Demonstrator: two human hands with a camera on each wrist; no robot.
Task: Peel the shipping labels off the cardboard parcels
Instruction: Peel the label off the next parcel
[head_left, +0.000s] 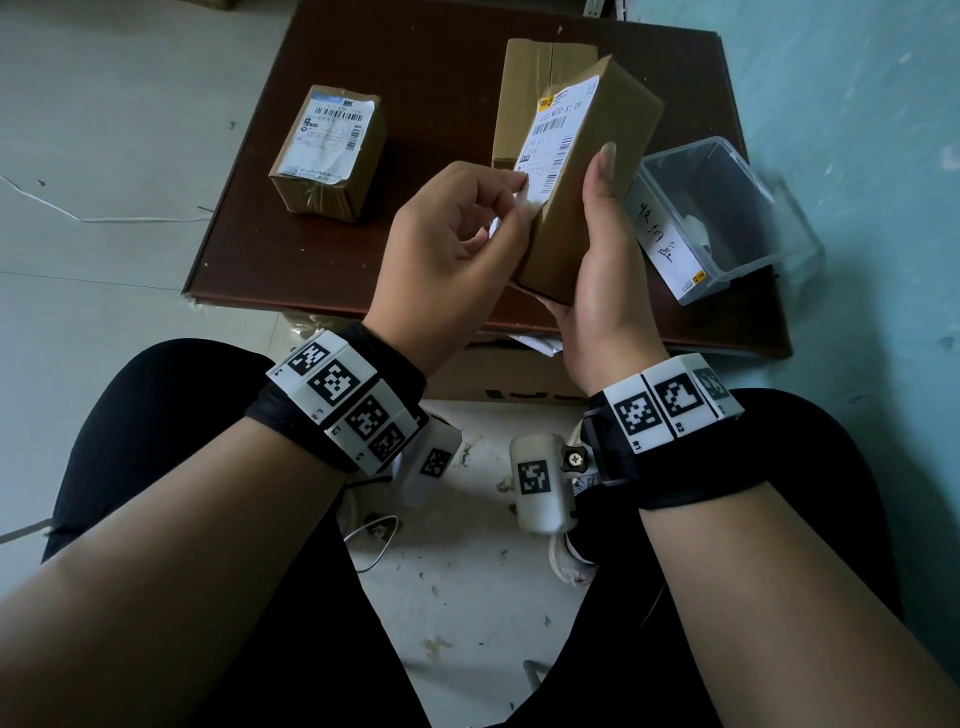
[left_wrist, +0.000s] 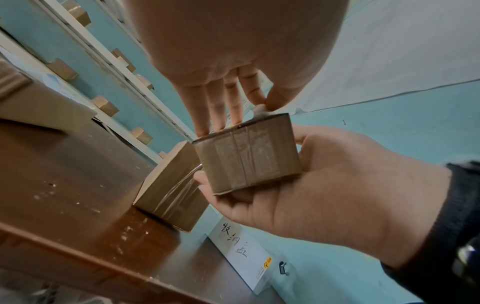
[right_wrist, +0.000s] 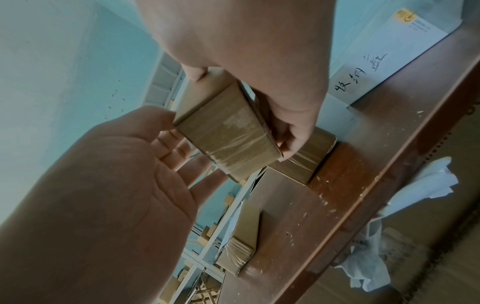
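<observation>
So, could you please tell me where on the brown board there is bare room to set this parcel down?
The widest bare patch of the brown board is its near-left corner, in front of the small labelled parcel. A narrower strip lies between that parcel and the tall carton. The right side is crowded by the clear plastic bin.

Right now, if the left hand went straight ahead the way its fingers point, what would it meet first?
The left hand already pinches the label corner on the held parcel, so it would press into that parcel's face at once. Behind it stands the tall box, though depth is hard to judge.
</observation>
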